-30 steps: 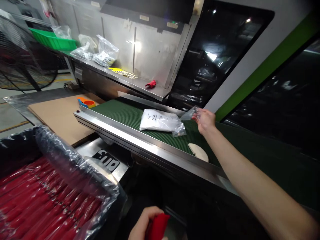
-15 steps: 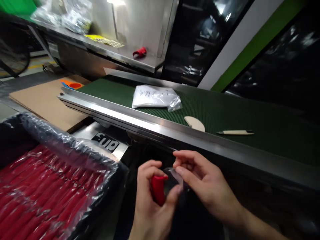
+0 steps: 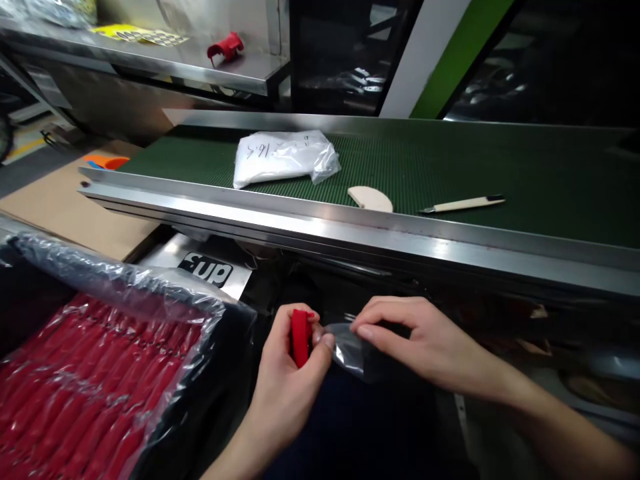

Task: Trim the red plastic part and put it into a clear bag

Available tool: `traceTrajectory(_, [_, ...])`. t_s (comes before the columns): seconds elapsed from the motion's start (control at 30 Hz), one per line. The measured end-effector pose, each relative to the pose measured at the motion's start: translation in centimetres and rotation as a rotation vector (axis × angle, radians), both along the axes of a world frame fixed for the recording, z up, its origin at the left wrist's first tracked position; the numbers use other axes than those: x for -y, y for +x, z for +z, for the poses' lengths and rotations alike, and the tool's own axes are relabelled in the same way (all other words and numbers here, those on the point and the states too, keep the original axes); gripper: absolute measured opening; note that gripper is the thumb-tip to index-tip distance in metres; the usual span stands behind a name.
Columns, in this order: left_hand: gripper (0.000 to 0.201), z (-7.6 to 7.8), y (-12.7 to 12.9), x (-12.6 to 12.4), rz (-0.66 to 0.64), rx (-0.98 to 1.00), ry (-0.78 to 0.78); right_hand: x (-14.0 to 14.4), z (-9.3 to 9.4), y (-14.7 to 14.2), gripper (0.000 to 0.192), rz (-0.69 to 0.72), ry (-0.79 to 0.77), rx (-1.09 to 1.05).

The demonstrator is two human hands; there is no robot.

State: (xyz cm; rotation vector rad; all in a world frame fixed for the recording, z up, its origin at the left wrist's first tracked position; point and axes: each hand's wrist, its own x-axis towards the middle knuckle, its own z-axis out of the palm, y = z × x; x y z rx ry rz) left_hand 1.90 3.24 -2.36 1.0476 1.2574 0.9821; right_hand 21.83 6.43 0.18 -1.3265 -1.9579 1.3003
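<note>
Holding a small red plastic part [image 3: 300,337] upright in the closed left hand [image 3: 290,380], while the right hand [image 3: 415,340] pinches a small clear plastic bag [image 3: 350,350] beside it, mouth apparently toward the part; both below the green conveyor belt [image 3: 500,173].

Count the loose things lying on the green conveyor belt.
3: a white plastic bag with writing at the left, a beige half-disc by the near rail, and a pen to its right.

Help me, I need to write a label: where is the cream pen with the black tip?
It lies on the green conveyor belt, right of centre in the head view: the cream pen, just right of the cream half-round piece.
</note>
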Motion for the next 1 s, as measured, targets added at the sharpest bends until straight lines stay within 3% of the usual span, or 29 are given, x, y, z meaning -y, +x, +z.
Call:
traceTrajectory(0.07, [0.019,-0.2,0.0,0.1,-0.006,-0.086,0.056,0.2,-0.3,0.2,0.018,-0.077,-0.002,0.004])
traceTrajectory(0.17, [0.025,-0.6,0.1,0.5,0.136,-0.273,0.256,0.6,-1.0,0.0,0.019,-0.227,-0.097,-0.046])
traceTrajectory(0.23, [0.027,-0.5,0.3,0.9,0.148,-0.295,0.336,1.1,-1.3,-0.4,0.020,-0.280,-0.144,-0.114])
traceTrajectory(0.37, [0.024,0.3,0.8,1.4,-0.079,-0.032,0.090,2.3,-1.6,-1.5,0.012,-0.247,-0.157,-0.221])
traceTrajectory(0.53, [0.026,0.4,1.2,1.0,-0.067,0.209,-0.060,3.2,-2.0,-1.6,0.011,-0.121,-0.080,-0.123])
traceTrajectory(0.6, [0.022,0.2,1.1,0.9,-0.042,0.219,-0.095,3.3,-2.2,-1.5,0.014,-0.144,-0.036,-0.086])
traceTrajectory(0.7, [0.016,-0.2,1.0,1.0,-0.024,-0.008,-0.032,3.2,-2.4,-1.6,0.015,-0.301,0.057,-0.046])
traceTrajectory(0.77, [0.026,-0.6,0.9,1.2,-0.059,-0.209,0.058,3.1,-2.1,-1.8,0.009,-0.306,0.197,0.014])
traceTrajectory(0.8, [0.034,-0.8,0.9,1.3,-0.086,-0.297,0.112,3.0,-1.9,-1.9,0.006,-0.279,0.278,0.046])
traceTrajectory(0.87, [0.052,-1.3,0.7,1.7,-0.140,-0.430,0.245,2.8,-1.2,-2.1,0.017,-0.199,0.379,0.085])
traceTrajectory(1.0, [0.074,-2.2,0.4,2.2,-0.255,-0.565,0.445,2.4,0.4,-2.2,0.011,0.064,0.193,-0.013])
